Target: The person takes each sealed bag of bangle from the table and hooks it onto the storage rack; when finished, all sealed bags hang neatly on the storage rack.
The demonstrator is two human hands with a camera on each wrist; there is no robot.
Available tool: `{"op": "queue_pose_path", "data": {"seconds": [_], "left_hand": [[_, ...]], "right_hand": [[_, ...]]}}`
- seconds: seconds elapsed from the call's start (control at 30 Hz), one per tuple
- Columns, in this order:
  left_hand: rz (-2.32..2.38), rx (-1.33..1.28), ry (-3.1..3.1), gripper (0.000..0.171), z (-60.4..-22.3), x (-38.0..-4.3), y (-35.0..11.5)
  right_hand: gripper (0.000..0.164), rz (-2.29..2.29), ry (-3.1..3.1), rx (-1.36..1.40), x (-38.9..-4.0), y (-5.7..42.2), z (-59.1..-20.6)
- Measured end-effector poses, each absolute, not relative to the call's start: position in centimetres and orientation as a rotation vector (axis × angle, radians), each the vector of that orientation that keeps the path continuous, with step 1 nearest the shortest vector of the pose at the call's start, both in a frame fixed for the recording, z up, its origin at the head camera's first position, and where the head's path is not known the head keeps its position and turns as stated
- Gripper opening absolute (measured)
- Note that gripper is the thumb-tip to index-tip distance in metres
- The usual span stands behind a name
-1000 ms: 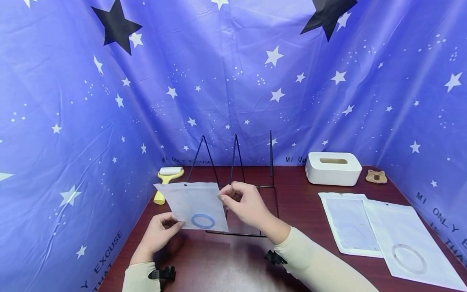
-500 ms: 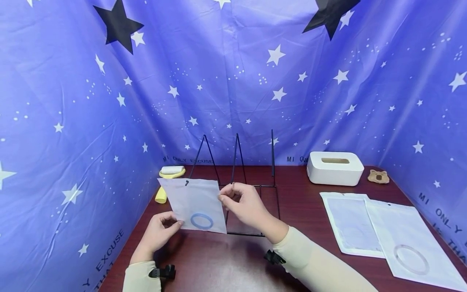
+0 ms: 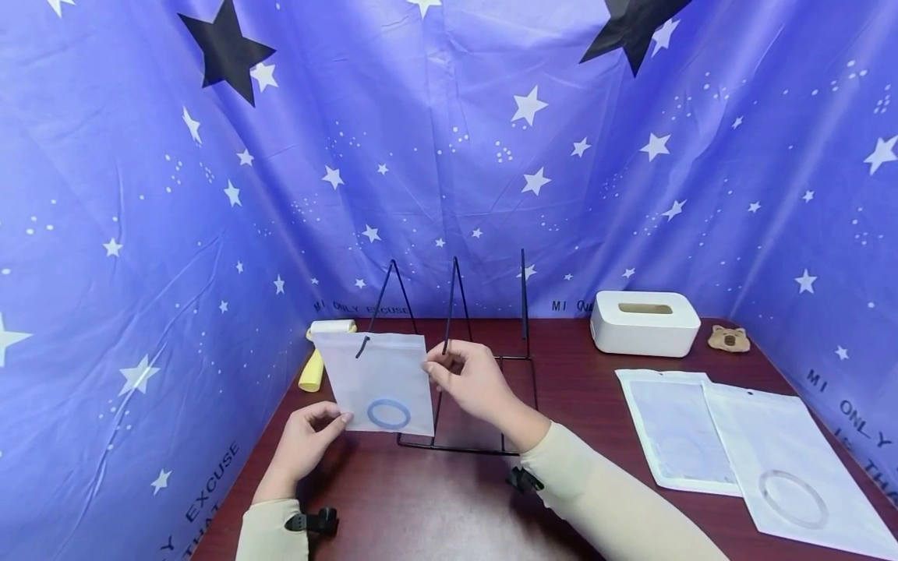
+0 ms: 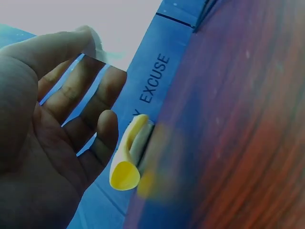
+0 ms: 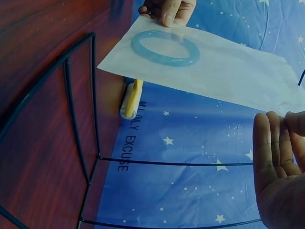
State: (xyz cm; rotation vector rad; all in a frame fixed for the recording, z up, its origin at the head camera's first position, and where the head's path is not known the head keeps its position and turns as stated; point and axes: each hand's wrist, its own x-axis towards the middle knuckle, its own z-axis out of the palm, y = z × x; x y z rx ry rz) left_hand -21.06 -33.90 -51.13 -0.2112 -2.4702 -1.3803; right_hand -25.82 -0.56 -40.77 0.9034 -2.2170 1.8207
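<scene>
A white translucent zip bag with a blue ring like a bangle inside hangs upright in front of a black wire rack. One prong's tip shows in front of the bag, through the hole near its top edge. My left hand pinches the bag's lower left corner between thumb and fingers, as the left wrist view also shows. With thumb and fingertips, my right hand pinches the upper right edge. In the right wrist view the bangle lies at the bag's bottom end.
Two more white bags, one with a pale ring, lie overlapping at right on the dark red table. Behind them stand a white tissue box and a brown animal-face piece. A yellow-handled lint roller is behind the bag.
The bag has risen and gone back a little toward the rack. More of the black prong now sticks out through its hole. Both hands keep their pinch.
</scene>
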Motion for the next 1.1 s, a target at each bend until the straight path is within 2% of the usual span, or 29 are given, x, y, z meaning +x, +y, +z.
{"op": "queue_pose_path", "data": {"seconds": [0.53,1.1], "left_hand": [[-1.450,-0.202,-2.409,0.009,-51.5,-22.8,-33.9],[-1.501,-0.202,-2.343,0.011,-51.6,-26.1,-33.4]], "right_hand": [[0.004,1.614,-2.218,0.829,-28.0,-1.2,-40.4],[0.005,1.602,-2.242,0.722,-30.5,-1.6,-39.7]]}}
